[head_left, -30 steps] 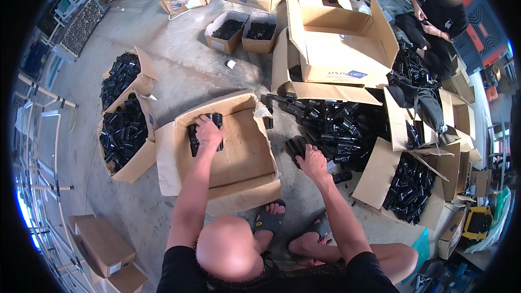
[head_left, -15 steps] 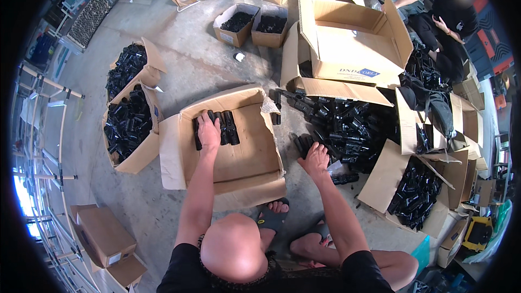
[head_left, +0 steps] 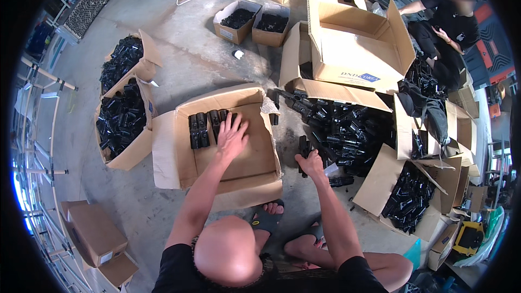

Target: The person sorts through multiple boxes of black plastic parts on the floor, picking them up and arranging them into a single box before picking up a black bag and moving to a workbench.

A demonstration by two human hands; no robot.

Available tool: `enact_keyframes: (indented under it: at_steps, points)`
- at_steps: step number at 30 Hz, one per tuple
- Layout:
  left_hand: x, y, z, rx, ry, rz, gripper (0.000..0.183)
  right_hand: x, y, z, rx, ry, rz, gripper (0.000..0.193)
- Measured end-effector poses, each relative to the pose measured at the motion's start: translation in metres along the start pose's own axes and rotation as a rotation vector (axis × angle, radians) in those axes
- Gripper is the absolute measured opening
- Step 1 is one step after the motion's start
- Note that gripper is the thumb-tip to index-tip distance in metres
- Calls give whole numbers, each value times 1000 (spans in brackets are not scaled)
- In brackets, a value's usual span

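Inside the open cardboard box point(head_left: 252, 165) in front of me, several black tubular plastic parts point(head_left: 198, 130) stand in a row along the far left part of its floor. My left hand point(head_left: 232, 137) reaches into that box, fingers spread and resting on the right end of the row; the palm hides some of those parts. To the right of the box, my right hand point(head_left: 312, 165) is closed around a black tubular part point(head_left: 304, 145) pointing away from me. Just beyond it lies a large heap of similar black parts point(head_left: 353, 130).
Two cartons of black pieces point(head_left: 124, 116) stand on the left. Two small boxes point(head_left: 235, 33) sit farther off. A big open carton point(head_left: 347, 70) rises behind the heap, and another full carton point(head_left: 369, 187) is at right. A person point(head_left: 448, 21) sits at the far right.
My left hand has moved right across the row, uncovering parts on its left side. The right hand has shifted slightly nearer, and a black part now shows upright in its grip.
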State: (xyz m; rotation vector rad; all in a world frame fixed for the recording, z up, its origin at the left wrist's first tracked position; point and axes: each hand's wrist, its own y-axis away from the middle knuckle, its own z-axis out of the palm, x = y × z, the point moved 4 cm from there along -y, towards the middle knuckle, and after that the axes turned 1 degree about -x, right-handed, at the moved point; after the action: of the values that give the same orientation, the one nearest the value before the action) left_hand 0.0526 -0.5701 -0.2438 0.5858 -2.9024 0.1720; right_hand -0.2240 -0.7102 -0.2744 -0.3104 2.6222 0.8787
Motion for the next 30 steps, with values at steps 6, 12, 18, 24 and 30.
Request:
enact_keyframes:
  at_steps: [6,12,18,24,30]
  points:
    - [-34,13,11,-2,-118,-98,70,-85,84,-50,-283,-525,-290,60]
    - [-52,33,9,-35,85,-36,80,-180,90,-18,-535,-112,-367,69]
    - [-51,16,1,-9,118,-157,65,-212,4,68,-166,31,-296,82]
    - [-17,18,-9,82,266,-34,64,-210,10,63,126,23,-634,71]
    - [-11,21,-5,-74,11,119,70,-170,27,-72,250,-491,-739,25]
